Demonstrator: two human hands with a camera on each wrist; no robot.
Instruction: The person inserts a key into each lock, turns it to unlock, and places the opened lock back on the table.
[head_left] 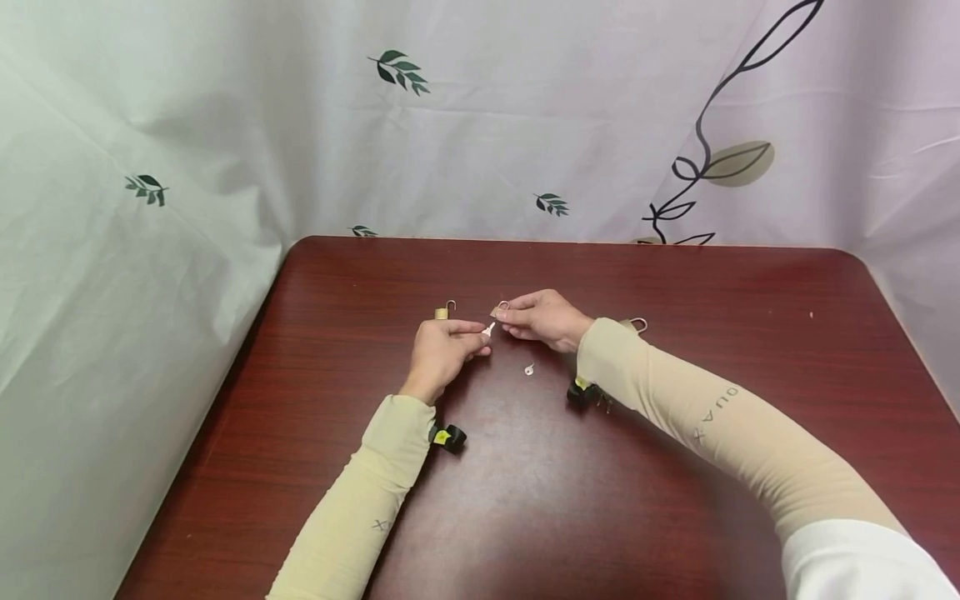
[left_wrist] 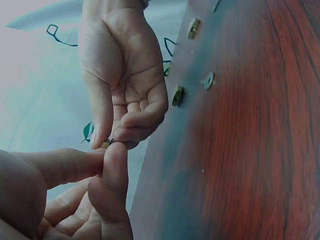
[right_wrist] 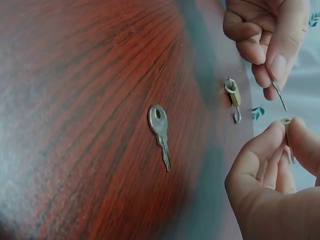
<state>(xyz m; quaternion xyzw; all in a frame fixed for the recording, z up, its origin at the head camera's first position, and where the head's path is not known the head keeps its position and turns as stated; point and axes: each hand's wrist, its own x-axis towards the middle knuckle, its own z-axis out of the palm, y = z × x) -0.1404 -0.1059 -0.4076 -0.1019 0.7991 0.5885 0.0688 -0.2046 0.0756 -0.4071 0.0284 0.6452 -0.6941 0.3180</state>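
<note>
My left hand point(head_left: 442, 350) pinches a small silver key point(right_wrist: 280, 95) between thumb and fingers, its blade pointing out. Across from it, my right hand point(head_left: 547, 319) grips a small brass padlock point(right_wrist: 287, 129) by the body, its keyhole end turned towards the key. The raised shackle point(head_left: 503, 305) of this padlock shows in the head view. Key and padlock are apart, with a narrow gap between them in the right wrist view. A second key point(right_wrist: 158, 125) lies flat on the table, below and between the hands.
Just beyond the left hand, another brass padlock point(head_left: 441, 313) has its shackle sprung out. One more padlock point(head_left: 637, 325) lies partly hidden behind the right sleeve. The dark red table point(head_left: 480, 500) ends at a patterned white curtain point(head_left: 480, 150).
</note>
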